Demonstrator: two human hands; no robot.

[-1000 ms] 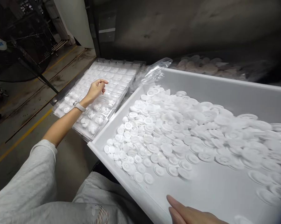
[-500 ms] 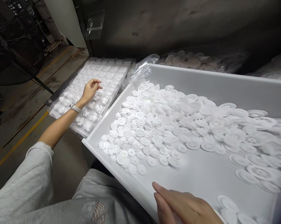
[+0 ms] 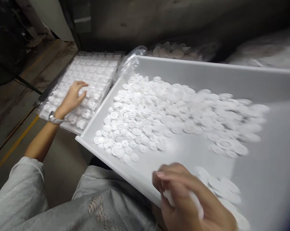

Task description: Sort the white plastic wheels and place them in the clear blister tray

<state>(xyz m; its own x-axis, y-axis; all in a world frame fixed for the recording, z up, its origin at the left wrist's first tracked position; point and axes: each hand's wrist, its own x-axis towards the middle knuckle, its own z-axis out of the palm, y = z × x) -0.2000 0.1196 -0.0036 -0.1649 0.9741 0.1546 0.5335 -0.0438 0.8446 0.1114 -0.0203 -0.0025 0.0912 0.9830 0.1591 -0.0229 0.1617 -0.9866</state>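
Over the bin (image 3: 197, 75), we're now clutching parts (image 3: 197, 204), right hand (image 3: 187, 189); left hand (image 3: 73, 96) is spreading wider above the tray (image 3: 111, 73).

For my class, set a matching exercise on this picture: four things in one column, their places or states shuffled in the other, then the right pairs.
Things
1. Left hand
2. Right hand
3. Wristwatch
4. White discs

Places or states
A. Heaped in the grey bin
B. Curled around a white piece
C. Over the clear compartment tray, thumb and fingers apart
D. Strapped around the left wrist

Right pairs
1-C, 2-B, 3-D, 4-A
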